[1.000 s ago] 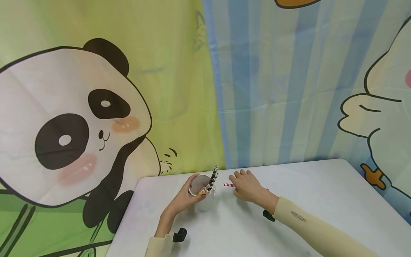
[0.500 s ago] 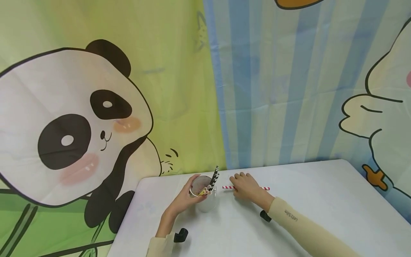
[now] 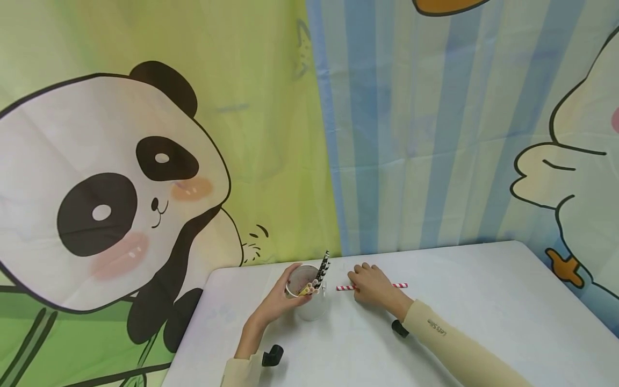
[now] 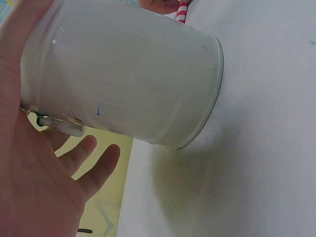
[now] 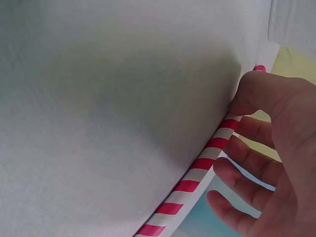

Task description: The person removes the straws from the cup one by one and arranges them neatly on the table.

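My left hand (image 3: pixel 276 302) holds a frosted, see-through jar (image 3: pixel 311 309) around its upper part, thumb on the near side. In the left wrist view the jar (image 4: pixel 123 74) shows a small clasp-like fitting (image 4: pixel 61 126) beside the palm. Several paper straws lean inside it: black-and-white patterned ones (image 3: pixel 322 269) rise above the rim, with pale yellow and pinkish ends (image 3: pixel 308 289) lower down. To the right, my right hand (image 3: pixel 372 286) pinches a red-and-white striped straw (image 3: pixel 345 288) between thumb and index finger; the straw (image 5: pixel 187 186) lies along the white surface, the other fingers loosely bent behind it.
Both hands are over a white-covered table (image 3: pixel 464 306). Directly behind its far edge hangs a cloth backdrop (image 3: pixel 280 215) with a cartoon panda (image 3: pixel 121 134) at left and blue stripes at right. Black wrist-camera mounts (image 3: pixel 273 355) show under both wrists.
The striped straw has shifted slightly toward me and more of it shows on both sides of the right hand. My left hand and the jar stay in place.
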Demonstrator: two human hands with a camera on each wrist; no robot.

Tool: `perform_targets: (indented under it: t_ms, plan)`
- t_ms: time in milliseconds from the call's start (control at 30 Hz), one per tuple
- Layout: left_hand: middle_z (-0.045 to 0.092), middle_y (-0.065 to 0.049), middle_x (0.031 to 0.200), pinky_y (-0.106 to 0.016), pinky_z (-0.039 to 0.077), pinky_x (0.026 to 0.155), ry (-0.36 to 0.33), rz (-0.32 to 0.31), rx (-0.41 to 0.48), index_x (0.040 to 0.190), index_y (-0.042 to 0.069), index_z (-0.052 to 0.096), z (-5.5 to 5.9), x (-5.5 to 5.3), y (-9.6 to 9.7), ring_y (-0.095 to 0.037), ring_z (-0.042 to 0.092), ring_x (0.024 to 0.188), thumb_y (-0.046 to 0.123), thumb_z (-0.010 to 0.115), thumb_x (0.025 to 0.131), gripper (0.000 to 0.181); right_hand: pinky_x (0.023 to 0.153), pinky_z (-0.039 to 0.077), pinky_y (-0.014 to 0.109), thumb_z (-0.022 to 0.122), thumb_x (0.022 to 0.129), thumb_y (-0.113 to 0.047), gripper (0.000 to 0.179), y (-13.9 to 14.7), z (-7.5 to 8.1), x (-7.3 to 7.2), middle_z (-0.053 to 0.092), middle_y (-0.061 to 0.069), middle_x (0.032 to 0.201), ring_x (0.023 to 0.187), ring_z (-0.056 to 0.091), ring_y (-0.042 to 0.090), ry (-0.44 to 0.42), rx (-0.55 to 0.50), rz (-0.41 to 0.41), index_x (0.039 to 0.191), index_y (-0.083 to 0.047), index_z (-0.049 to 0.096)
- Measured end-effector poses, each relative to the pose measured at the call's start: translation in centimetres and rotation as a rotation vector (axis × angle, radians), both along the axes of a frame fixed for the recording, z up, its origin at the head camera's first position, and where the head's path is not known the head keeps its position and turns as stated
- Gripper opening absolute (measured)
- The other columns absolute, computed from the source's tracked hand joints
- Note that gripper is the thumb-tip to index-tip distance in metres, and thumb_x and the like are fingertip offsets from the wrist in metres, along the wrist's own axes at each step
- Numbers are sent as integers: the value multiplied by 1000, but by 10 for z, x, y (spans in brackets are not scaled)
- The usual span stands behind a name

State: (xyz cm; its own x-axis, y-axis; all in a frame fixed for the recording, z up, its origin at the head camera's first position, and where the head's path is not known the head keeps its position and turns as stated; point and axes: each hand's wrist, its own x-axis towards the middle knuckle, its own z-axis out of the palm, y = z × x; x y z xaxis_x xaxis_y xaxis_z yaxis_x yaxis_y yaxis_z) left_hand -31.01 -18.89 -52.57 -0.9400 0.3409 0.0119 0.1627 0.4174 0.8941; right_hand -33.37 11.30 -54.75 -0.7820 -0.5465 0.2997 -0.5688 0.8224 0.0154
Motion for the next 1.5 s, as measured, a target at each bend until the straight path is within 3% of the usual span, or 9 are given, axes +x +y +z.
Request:
perform_targets:
  t_ms: [200,300,433,733,1000,1300,1500]
  plan:
    - [44,-26,147,-62,42,99,3,-7,14,155,27,30,15,10,5,-44,47,130,25,83,82,90,63,36,34,70,74,-12,19,-2,-2,1,48,-3,76,71,43,19,-10,-10,-5,78,-19,52]
    - [44,-25,147,-62,42,99,15,-2,7,155,27,30,12,8,4,-43,47,130,25,83,82,90,65,37,35,69,75,-13,18,-3,-1,1,49,-3,77,73,44,19,-44,4,-20,79,-19,53]
    - [45,-19,148,-61,41,102,18,11,0,153,33,31,-2,0,0,-38,47,132,26,84,81,90,67,39,36,68,75,-14,17,-4,1,3,49,-3,78,74,44,19,-79,2,-33,80,-19,53]
    - [46,-12,147,-57,44,101,11,9,-16,151,41,31,-1,0,-2,-35,48,131,32,85,80,89,63,36,35,68,73,-13,17,-1,1,6,46,-5,75,70,42,17,-45,-68,-12,79,-18,53]
    - [46,-12,147,-55,45,101,8,9,-28,152,41,30,0,2,-2,-34,48,131,36,85,80,90,69,42,39,69,78,-16,16,3,9,7,53,-2,83,77,46,20,-147,-93,-48,92,-14,62]
    - [45,-14,148,-56,45,100,7,6,-28,155,34,28,0,0,-1,-36,47,132,37,84,81,93,65,41,36,73,77,-18,19,8,5,13,55,-2,86,78,48,18,-117,-237,-48,93,-13,64]
    - [45,-13,147,-56,44,101,0,12,-29,155,36,28,1,1,-1,-35,47,133,37,84,81,93,70,43,35,72,81,-18,20,8,6,15,59,0,91,81,49,17,-126,-320,-62,98,-13,64]
